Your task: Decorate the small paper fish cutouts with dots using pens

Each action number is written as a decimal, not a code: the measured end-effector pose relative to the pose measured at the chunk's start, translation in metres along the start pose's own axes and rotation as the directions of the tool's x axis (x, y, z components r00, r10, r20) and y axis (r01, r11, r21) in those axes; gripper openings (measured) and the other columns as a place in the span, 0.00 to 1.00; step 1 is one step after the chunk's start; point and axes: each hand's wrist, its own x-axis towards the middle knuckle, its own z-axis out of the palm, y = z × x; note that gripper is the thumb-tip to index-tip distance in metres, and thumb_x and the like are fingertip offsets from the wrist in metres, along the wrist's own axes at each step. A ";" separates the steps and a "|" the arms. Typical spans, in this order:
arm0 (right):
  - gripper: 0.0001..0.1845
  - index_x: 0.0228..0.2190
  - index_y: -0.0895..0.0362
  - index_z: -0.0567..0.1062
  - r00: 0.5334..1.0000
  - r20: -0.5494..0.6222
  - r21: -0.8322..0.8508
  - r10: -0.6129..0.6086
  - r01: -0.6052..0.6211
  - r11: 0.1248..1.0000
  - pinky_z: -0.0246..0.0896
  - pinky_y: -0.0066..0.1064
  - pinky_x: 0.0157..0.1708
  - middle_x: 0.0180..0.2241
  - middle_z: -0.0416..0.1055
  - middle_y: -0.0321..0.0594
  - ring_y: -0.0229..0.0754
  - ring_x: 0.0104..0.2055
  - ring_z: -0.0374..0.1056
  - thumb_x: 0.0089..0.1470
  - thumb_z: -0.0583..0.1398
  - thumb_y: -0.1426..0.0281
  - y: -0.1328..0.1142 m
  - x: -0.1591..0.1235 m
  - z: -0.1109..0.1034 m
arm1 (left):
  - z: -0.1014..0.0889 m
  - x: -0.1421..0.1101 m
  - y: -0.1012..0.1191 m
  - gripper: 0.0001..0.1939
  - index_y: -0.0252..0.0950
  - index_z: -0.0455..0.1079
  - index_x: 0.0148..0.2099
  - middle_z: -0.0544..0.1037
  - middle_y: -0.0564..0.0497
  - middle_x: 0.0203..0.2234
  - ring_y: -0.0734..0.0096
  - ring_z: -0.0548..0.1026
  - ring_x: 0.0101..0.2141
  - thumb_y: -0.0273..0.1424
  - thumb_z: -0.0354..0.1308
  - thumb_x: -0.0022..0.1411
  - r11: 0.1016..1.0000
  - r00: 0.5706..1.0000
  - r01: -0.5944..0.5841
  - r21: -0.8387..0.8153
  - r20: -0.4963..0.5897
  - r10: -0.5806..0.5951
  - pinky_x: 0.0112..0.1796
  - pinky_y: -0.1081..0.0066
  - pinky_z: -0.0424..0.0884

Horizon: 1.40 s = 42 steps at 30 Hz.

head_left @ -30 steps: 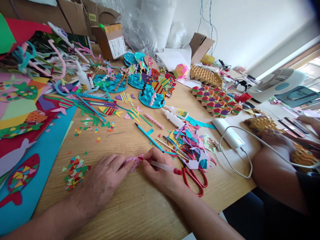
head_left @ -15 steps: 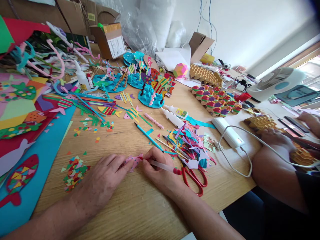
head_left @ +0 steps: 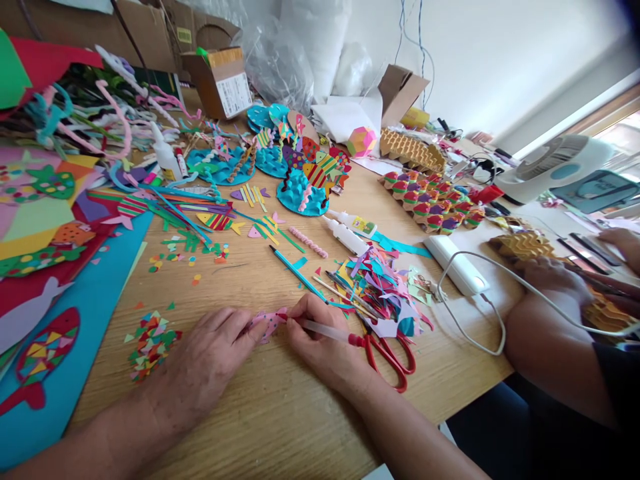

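My left hand (head_left: 210, 350) lies low over the table, thumb and forefinger gripping the left end of a small pink dotted paper fish (head_left: 271, 323). Pinched in my right hand (head_left: 320, 337) is a red marker (head_left: 325, 330) with a pale translucent barrel. Its red tip meets the right end of the fish, where a red patch shows. Part of the fish is hidden by my fingers. Red-handled scissors (head_left: 390, 363) lie just right of my right wrist, and a pile of small coloured paper triangles (head_left: 153, 340) lies left of my left hand.
Paper scraps (head_left: 385, 287) and glue bottles (head_left: 347, 237) lie beyond my right hand. A white power strip (head_left: 457, 267) trails a cable. A co-worker's hand (head_left: 555, 280) rests by egg-carton pieces (head_left: 523, 247) at right. Blue paper (head_left: 107, 320) covers the left side.
The marker's rear end has tilted slightly. Both hands stay in nearly the same place on the paper fish.
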 end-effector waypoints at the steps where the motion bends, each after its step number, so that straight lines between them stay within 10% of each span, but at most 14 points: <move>1: 0.03 0.23 0.55 0.67 1.000 0.000 -0.007 0.003 -0.003 1.000 0.47 0.23 0.19 0.16 0.62 0.28 0.32 0.18 0.56 0.45 0.55 0.75 0.000 0.000 0.000 | 0.000 0.000 0.000 0.25 0.36 0.60 0.57 0.71 0.48 0.39 0.64 0.68 0.39 0.16 0.42 0.60 1.000 1.000 0.014 0.000 -0.001 -0.014 0.40 0.63 0.69; 42: 0.05 0.21 0.55 0.65 1.000 -0.001 -0.011 -0.017 0.017 1.000 0.52 0.22 0.21 0.18 0.64 0.29 0.32 0.19 0.57 0.42 0.54 0.76 -0.001 -0.003 -0.004 | -0.004 0.000 0.001 0.28 0.38 0.61 0.57 0.70 0.48 0.37 0.63 0.69 0.36 0.15 0.41 0.57 1.000 1.000 -0.007 0.026 -0.013 0.007 0.37 0.63 0.70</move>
